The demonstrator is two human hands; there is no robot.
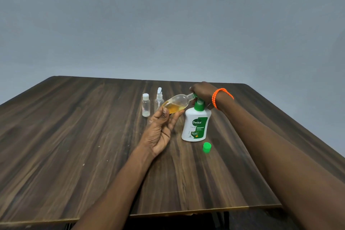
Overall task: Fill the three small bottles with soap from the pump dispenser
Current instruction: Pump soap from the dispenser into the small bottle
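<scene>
Head view: tilted bottle (176, 103), neck up-right toward dispenser (196, 123) nozzle.

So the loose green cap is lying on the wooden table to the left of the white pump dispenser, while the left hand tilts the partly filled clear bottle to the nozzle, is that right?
Not quite: the head view shows the loose green cap lying right of the white pump dispenser, near its base. The left hand does tilt the partly filled clear bottle to the nozzle.

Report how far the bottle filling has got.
Done: none looks finished. In hand: the left hand tilts a partly filled bottle to the dispenser nozzle; the right hand is on the pump, green cap off. Left: flip-cap bottle and spray bottle look empty.
</scene>
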